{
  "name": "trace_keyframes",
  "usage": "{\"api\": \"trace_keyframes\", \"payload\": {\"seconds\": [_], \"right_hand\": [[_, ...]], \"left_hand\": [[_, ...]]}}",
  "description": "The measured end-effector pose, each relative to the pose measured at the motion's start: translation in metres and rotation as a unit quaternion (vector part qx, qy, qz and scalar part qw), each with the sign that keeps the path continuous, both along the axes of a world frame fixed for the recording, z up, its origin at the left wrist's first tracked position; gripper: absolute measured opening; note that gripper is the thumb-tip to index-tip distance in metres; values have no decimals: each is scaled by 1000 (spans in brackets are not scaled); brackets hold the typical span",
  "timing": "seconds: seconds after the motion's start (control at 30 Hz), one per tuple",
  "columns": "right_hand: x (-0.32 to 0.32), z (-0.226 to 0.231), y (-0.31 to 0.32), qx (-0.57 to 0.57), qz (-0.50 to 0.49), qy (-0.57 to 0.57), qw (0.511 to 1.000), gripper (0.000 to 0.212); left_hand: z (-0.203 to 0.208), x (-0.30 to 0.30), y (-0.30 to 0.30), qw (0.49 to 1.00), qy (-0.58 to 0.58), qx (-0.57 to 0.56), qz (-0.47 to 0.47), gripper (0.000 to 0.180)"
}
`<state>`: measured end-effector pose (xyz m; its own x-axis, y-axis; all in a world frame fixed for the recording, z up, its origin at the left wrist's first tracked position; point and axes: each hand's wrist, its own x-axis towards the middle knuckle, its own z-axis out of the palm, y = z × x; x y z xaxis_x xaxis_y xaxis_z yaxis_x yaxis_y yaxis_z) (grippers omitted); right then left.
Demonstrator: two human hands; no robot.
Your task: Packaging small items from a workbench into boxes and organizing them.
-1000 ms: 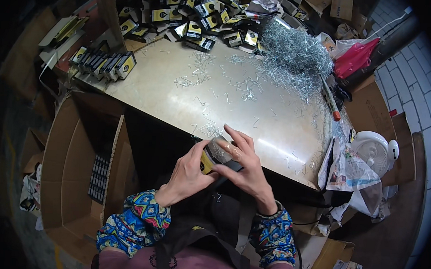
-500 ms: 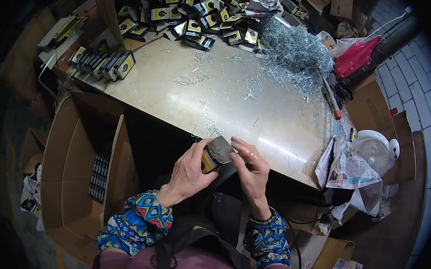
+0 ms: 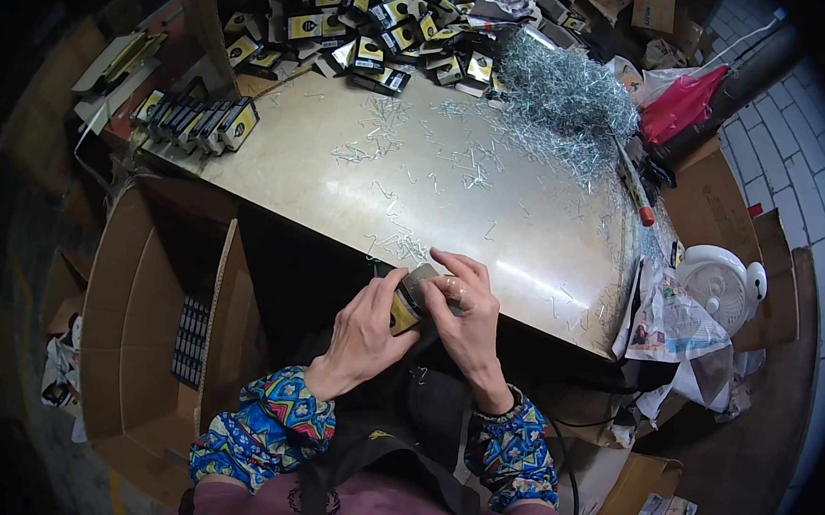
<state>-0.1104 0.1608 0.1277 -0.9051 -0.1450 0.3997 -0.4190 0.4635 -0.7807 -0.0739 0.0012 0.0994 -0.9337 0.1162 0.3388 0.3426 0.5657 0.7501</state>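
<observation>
Just off the table's near edge, my left hand point(image 3: 359, 334) holds a small black and yellow cardboard box point(image 3: 403, 317), fingers wrapped round its side. The box's grey flap point(image 3: 419, 281) stands up at its far end. My right hand point(image 3: 465, 317) presses the flap with thumb and fingers, closed on that end of the box. The inside of the box is hidden by the flap and fingers. Beyond the box, bent metal wire hooks point(image 3: 402, 247) lie on the table's near edge.
A large heap of wire hooks point(image 3: 568, 107) covers the metal table's point(image 3: 339, 215) far right. Several similar boxes point(image 3: 373, 52) are piled at the back, with a row of boxes point(image 3: 199, 124) at left. A carton point(image 3: 131, 297) stands at left, a white fan point(image 3: 716, 290) at right.
My right hand has moved left onto the flap, which is now tipped further and partly covered by the fingers. The left hand keeps its hold on the box.
</observation>
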Motion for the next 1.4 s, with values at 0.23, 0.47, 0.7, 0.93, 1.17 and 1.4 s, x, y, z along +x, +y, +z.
{"api": "trace_keyframes", "payload": {"seconds": [0.23, 0.47, 0.7, 0.93, 1.17, 1.4], "right_hand": [[-6, 12, 2, 76, 73, 20, 994, 9], [20, 0, 12, -47, -33, -21, 998, 20], [37, -26, -14, -132, -5, -56, 990, 31], [44, -19, -24, -240, -29, -164, 956, 23], [41, -24, -27, -265, -49, -152, 951, 22], [36, -23, -19, 23, 9, 119, 993, 27]], "left_hand": [[-6, 0, 1, 1000, 9, -17, -6, 79], [0, -1, 1, 998, -12, 54, 24, 82], [-14, 0, 8, 999, 32, 41, 14, 74], [-6, 2, 10, 998, 15, -1, 68, 61], [-11, 3, 10, 998, 26, 9, 64, 56], [-12, -1, 9, 996, -57, 32, 58, 40]]}}
